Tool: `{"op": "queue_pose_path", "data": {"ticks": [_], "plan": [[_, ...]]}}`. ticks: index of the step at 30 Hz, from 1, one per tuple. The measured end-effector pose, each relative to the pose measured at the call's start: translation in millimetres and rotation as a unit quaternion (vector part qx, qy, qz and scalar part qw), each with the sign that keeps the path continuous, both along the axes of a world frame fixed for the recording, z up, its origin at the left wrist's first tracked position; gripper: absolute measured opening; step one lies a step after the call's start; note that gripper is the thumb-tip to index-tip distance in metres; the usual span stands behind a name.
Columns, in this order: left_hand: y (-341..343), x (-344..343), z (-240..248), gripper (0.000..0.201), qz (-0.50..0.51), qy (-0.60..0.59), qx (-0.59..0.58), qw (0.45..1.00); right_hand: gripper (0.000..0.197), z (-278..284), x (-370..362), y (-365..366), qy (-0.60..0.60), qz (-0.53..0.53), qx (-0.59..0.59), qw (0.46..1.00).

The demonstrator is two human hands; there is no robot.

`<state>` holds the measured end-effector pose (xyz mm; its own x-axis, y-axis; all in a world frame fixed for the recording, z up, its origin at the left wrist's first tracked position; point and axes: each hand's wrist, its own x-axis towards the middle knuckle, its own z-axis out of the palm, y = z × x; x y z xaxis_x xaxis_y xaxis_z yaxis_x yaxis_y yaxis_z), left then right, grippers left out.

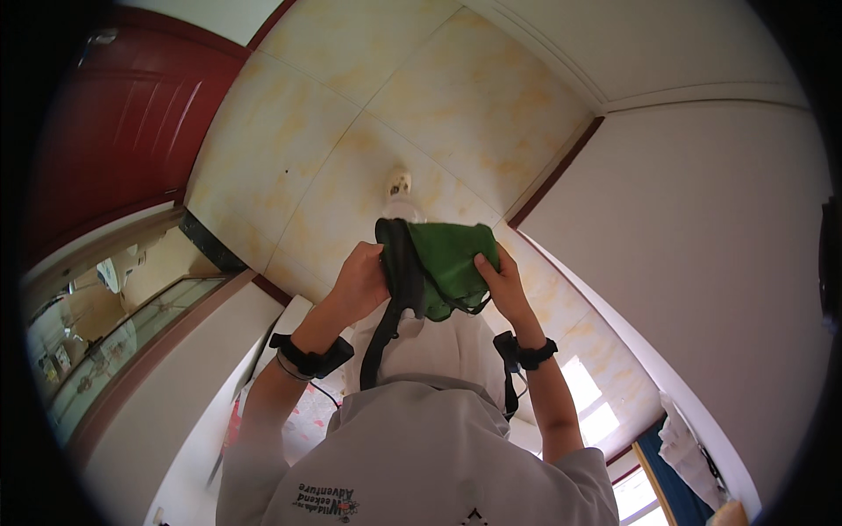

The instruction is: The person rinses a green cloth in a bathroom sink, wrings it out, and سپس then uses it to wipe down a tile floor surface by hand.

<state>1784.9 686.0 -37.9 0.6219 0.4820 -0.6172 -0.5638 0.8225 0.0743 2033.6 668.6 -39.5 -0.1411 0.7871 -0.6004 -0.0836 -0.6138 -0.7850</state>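
Note:
In front of my body I hold a folded green cloth item with a wide black band and black straps (454, 261); its exact kind is not clear. My left hand (358, 285) is closed on the black band at its left end. At the other end my right hand (504, 285) pinches the green cloth, with the thumb lying on top. A long black strap (377, 351) hangs from the left side toward my shirt. A thinner black loop droops below the green part. Some of my left fingers are hidden behind the band.
I stand on a floor of yellowish marbled tiles (324, 114). A dark red door (140, 131) is at the far left, with a glass-paned opening (123, 342) nearer me. A pale wall or panel (693, 237) rises on the right. Black devices are strapped to both my wrists.

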Motion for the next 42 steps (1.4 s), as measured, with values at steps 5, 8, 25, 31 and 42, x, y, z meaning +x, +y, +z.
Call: {"op": "queue_pose_path", "data": {"ticks": [5,8,25,31,42], "plan": [[150.3,-4.5,-60.0,0.045,-0.167,0.323,0.197,0.91,0.039,-50.2,-38.6,142.4,-0.116,-0.004,-0.008,0.993],[252.1,-13.9,-149.6,0.056,-0.182,0.381,0.238,0.875,0.038,-101.0,-62.7,242.0,-0.178,0.078,-0.041,0.98],[646.1,-9.5,-883.9,0.059,-0.407,0.264,0.235,0.843,0.027,-846.6,-45.8,596.2,-0.251,0.177,-0.022,0.951],[591.7,-25.3,-1086.3,0.063,-0.303,0.286,0.3,0.858,0.026,-1042.8,-48.7,592.2,-0.223,0.238,0.017,0.945],[738.1,-71.3,-1186.3,0.064,-0.206,0.403,0.464,0.761,0.04,-1173.4,-87.2,751.7,-0.171,0.228,0.204,0.937]]}}
